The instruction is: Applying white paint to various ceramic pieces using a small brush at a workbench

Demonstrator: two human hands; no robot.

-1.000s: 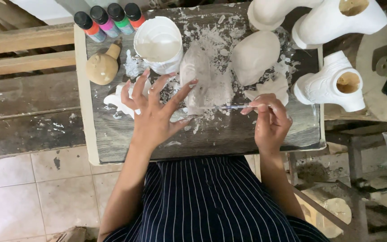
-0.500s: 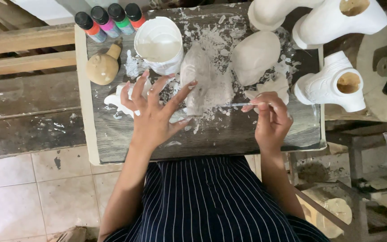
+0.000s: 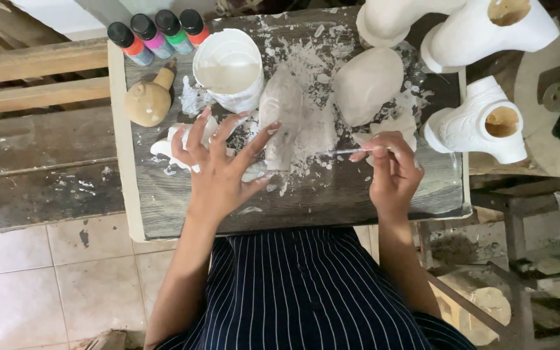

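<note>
A pale plaster figure lies on the dark wooden board. My left hand rests beside it with fingers spread, fingertips touching the figure's left side and a white scrap under the palm. My right hand pinches a thin metal tool whose tip reaches the figure's right side. White plaster crumbs cover the board around the figure.
A white cup of plaster stands behind my left hand. Several paint bottles line the back left, by a tan clay piece. An oval plaster cast and white plaster boots sit to the right.
Almost nothing has moved. My right hand has shifted slightly with the tool against the figure; the left hand stays spread in place.
</note>
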